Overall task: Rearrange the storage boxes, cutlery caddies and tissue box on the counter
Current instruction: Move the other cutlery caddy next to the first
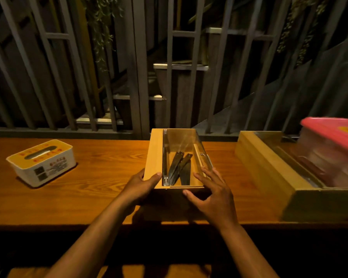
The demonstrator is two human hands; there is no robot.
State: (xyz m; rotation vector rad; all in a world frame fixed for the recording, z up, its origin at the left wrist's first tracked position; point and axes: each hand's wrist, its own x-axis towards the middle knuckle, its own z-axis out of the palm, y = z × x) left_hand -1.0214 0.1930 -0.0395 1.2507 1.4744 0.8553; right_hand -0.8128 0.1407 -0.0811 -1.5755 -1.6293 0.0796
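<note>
A wooden cutlery caddy (153, 157) with a clear lid stands in the middle of the counter (109, 167); dark cutlery (179, 169) lies inside. My left hand (141, 187) grips its near left corner, thumb on the top rim. My right hand (211, 191) hovers at the near right corner with fingers spread, thumb by the front edge; I cannot tell if it touches. A white tissue box (42, 162) with a yellow top sits at the left. At the right is a larger wooden caddy (265, 171), with a pink-lidded clear storage box (333, 143) resting on it.
Dark vertical slats (137, 77) rise right behind the counter's far edge. The counter's near edge runs just below my wrists. Bare wood lies between the tissue box and the middle caddy, and a narrower gap separates the two caddies.
</note>
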